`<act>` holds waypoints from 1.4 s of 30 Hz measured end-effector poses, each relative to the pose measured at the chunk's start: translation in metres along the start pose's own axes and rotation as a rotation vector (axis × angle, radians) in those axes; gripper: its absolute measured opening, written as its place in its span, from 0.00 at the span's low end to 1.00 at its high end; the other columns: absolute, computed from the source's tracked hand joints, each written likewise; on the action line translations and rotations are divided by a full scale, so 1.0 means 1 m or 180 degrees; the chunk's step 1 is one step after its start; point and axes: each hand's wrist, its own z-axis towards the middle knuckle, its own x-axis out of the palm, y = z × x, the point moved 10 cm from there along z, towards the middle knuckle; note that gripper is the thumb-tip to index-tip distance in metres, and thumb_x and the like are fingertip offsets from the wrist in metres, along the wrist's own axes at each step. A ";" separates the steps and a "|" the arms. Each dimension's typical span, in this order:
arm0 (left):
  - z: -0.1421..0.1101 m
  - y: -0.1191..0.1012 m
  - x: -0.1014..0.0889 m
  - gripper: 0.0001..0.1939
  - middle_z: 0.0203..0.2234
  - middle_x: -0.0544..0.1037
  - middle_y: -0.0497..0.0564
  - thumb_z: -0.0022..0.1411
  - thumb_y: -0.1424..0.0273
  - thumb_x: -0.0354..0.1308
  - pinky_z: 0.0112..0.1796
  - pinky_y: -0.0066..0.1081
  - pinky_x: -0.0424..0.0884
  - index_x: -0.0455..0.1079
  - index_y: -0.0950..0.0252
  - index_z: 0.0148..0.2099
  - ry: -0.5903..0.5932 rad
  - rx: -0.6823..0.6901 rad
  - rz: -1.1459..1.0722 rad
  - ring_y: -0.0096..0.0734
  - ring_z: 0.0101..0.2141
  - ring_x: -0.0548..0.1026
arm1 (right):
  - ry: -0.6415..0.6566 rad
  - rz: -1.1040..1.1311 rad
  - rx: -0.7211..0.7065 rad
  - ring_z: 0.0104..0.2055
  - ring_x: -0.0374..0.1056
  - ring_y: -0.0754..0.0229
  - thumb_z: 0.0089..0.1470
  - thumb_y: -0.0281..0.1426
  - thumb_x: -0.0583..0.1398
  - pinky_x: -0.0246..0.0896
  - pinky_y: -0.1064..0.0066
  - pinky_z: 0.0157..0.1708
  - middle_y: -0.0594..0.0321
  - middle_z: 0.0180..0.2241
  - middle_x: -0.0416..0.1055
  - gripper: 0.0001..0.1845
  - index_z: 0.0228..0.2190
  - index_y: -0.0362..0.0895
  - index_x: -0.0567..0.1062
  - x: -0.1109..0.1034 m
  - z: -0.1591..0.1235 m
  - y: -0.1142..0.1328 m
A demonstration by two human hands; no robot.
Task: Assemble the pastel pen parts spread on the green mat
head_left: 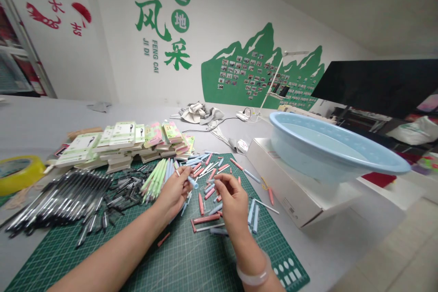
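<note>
My left hand [175, 190] is closed around a light blue pen barrel [193, 183], its open end pointing toward my right hand. A thin white piece shows near the left fingertips. Just to the right, my right hand [234, 197] is pinched; whatever lies between its fingertips is too small to make out. Below and between the hands, loose red and blue pen parts are scattered over a green cutting mat [164, 262], among them a red barrel [207, 219]. Beside my left hand lies a bunch of light green pens [153, 180].
Many black pens [65, 200] lie in rows at the left, near a yellow tape roll [34, 175]. Behind them are stacked small boxes [118, 137]. A blue basin [308, 155] rests on a white carton [290, 191] at the right. Grey cloths [198, 113] lie at the back.
</note>
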 end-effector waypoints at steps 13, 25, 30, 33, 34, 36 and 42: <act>-0.002 0.011 -0.005 0.17 0.17 0.63 0.40 0.43 0.65 0.68 0.12 0.15 0.46 0.65 0.69 0.28 -0.0173 -0.0041 -0.0247 0.10 0.14 0.52 | 0.0270 -0.0653 -0.1237 0.38 0.66 0.60 0.56 0.24 0.54 0.59 0.68 0.39 0.61 0.34 0.70 0.09 0.35 0.46 0.73 0.022 -0.023 0.048; -0.030 0.006 0.043 0.13 0.24 0.64 0.44 0.50 0.65 0.63 0.15 0.17 0.47 0.67 0.69 0.32 0.0543 -0.0435 -0.0020 0.13 0.18 0.55 | -0.0194 0.0246 0.0224 0.27 0.62 0.63 0.50 0.35 0.59 0.58 0.74 0.23 0.63 0.26 0.68 0.10 0.33 0.42 0.75 -0.012 0.005 -0.012; -0.032 0.013 0.044 0.07 0.21 0.61 0.42 0.53 0.69 0.57 0.16 0.18 0.43 0.67 0.66 0.35 0.0803 -0.0605 0.0403 0.15 0.17 0.52 | -0.0018 0.0443 0.0423 0.26 0.62 0.63 0.49 0.37 0.60 0.58 0.74 0.23 0.64 0.26 0.69 0.11 0.32 0.43 0.76 -0.013 0.012 -0.025; -0.028 0.011 0.038 0.07 0.21 0.64 0.42 0.54 0.68 0.56 0.17 0.19 0.43 0.67 0.65 0.36 0.0811 -0.0404 0.0785 0.16 0.17 0.52 | 0.0043 0.0472 0.0398 0.28 0.63 0.63 0.49 0.35 0.60 0.60 0.72 0.27 0.63 0.29 0.72 0.11 0.33 0.43 0.76 -0.014 0.013 -0.021; -0.028 0.011 0.037 0.08 0.22 0.67 0.43 0.55 0.67 0.57 0.18 0.20 0.44 0.68 0.65 0.37 0.0811 -0.0366 0.0930 0.16 0.17 0.53 | 0.0024 0.0447 0.0363 0.29 0.63 0.63 0.49 0.35 0.60 0.60 0.72 0.28 0.63 0.30 0.72 0.10 0.33 0.43 0.77 -0.015 0.013 -0.019; -0.028 0.011 0.037 0.11 0.26 0.72 0.46 0.55 0.65 0.58 0.19 0.20 0.48 0.69 0.65 0.39 0.0862 -0.0328 0.1220 0.17 0.18 0.57 | -0.0034 0.0329 0.0267 0.29 0.63 0.62 0.49 0.34 0.60 0.60 0.71 0.30 0.63 0.30 0.72 0.10 0.34 0.44 0.77 -0.020 0.015 -0.013; -0.031 0.013 0.049 0.12 0.30 0.78 0.52 0.48 0.65 0.64 0.39 0.29 0.62 0.72 0.66 0.35 0.1238 -0.0305 0.1489 0.35 0.36 0.74 | -0.0019 -0.0180 -0.0193 0.31 0.65 0.60 0.52 0.33 0.57 0.59 0.69 0.32 0.61 0.31 0.73 0.11 0.34 0.45 0.78 -0.027 0.017 0.012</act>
